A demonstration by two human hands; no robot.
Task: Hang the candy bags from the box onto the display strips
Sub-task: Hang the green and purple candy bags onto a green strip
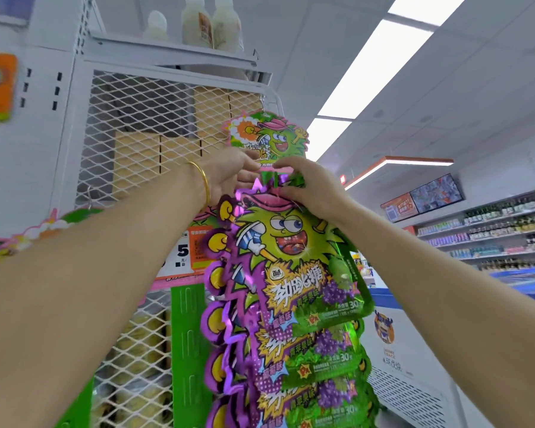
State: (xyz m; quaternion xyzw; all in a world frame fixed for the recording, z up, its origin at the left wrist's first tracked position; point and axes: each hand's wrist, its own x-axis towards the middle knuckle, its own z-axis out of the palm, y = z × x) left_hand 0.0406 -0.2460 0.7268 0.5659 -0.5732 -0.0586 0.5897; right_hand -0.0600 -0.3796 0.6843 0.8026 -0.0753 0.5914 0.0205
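A display strip with a cartoon header card (267, 135) hangs from a hook on the white mesh rack. Several green and purple candy bags hang down it in a column. Both my hands are raised to the top candy bag (294, 257). My right hand (309, 186) pinches the bag's top edge just under the header. My left hand (229, 174), with a gold bangle on the wrist, has its fingers at the strip beside the bag's top; what they grip is hidden. The box is out of view.
The white mesh rack (142, 134) holds cartons behind the strip, with bottles (210, 23) on its top shelf. An empty green strip (187, 335) hangs to the left below a price tag (183, 251). A chest freezer (414, 350) and drink shelves (491, 233) stand at right.
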